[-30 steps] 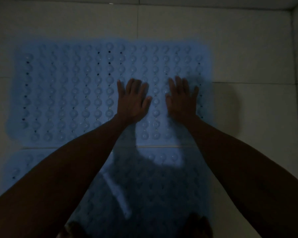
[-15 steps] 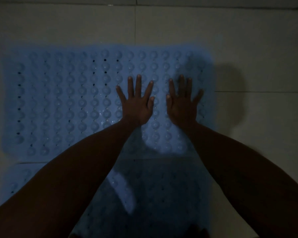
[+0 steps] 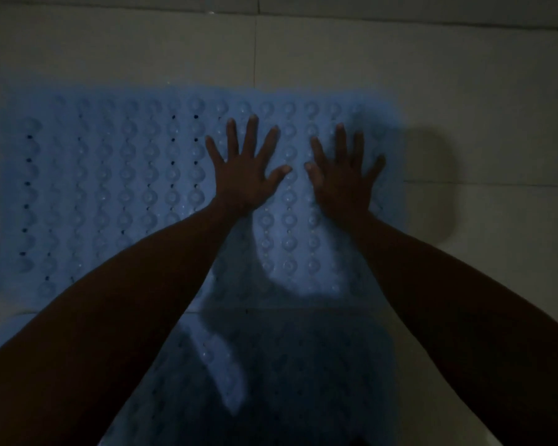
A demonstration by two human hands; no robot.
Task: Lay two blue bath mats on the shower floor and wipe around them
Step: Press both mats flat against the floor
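A blue bath mat [image 3: 110, 188] with rows of round bumps and small holes lies flat across the tiled shower floor. A second blue mat [image 3: 287, 375] lies just below it, mostly in my shadow and under my arms. My left hand [image 3: 245, 175] rests palm down on the right part of the upper mat, fingers spread. Beside it, my right hand [image 3: 343, 178] is also flat on the mat, near its right edge. Neither hand holds anything.
Pale floor tiles [image 3: 480, 107] with grout lines surround the mats. A wall edge [image 3: 400, 14] runs along the top. The scene is dim, with my shadow over the lower middle.
Both hands have slid a little farther up the upper mat and their fingers have spread wider. The mats have not moved.
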